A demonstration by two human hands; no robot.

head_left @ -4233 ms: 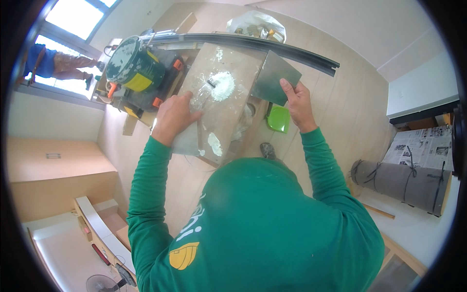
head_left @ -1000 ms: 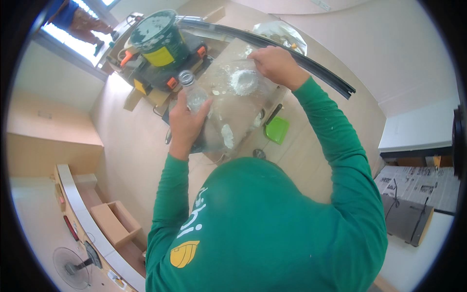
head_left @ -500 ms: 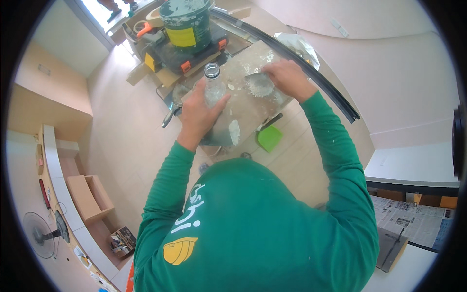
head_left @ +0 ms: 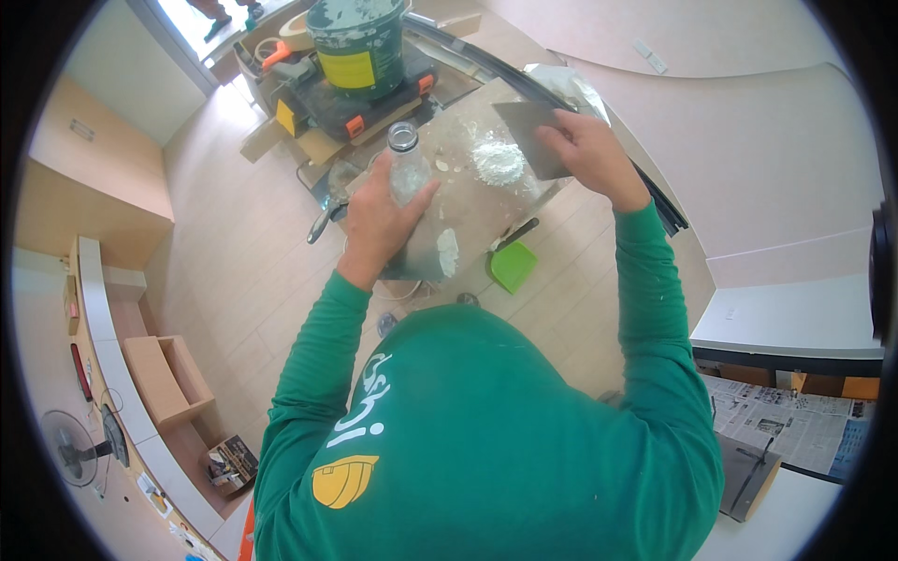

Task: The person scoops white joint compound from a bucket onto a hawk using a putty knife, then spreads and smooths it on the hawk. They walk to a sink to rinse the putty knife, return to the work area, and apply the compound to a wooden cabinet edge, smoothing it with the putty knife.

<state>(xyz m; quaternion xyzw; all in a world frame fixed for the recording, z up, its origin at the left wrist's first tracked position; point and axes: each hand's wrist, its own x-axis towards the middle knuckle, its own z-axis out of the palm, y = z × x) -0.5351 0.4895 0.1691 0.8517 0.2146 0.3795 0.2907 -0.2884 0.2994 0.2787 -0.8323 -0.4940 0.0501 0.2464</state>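
My left hand (head_left: 372, 224) is wrapped round a clear bottle (head_left: 408, 172), which stands upright with its uncapped mouth facing up. Held in my right hand (head_left: 601, 161) is a flat grey scraper blade (head_left: 531, 142), tilted to the right of a white powder heap (head_left: 499, 163). The heap lies on a dusty worktop board (head_left: 475, 211), with white smears and flakes about it. Nearer to me, a white patch of filler (head_left: 448, 252) sits on a dark flat plate. My right fingers grip the blade's right side.
Beyond the board a green bucket (head_left: 385, 82) stands on a dark toolbox (head_left: 412, 93). A long black rail (head_left: 496, 58) runs along the far right. On the floor lies a lime-green dustpan (head_left: 514, 267). A dark-handled tool (head_left: 517, 233) rests at the board's near edge.
My right hand has moved right and slightly toward me, drawing the scraper off the powder and turning its broad face into view. The heap now shows fully. My left hand stays on the bottle.
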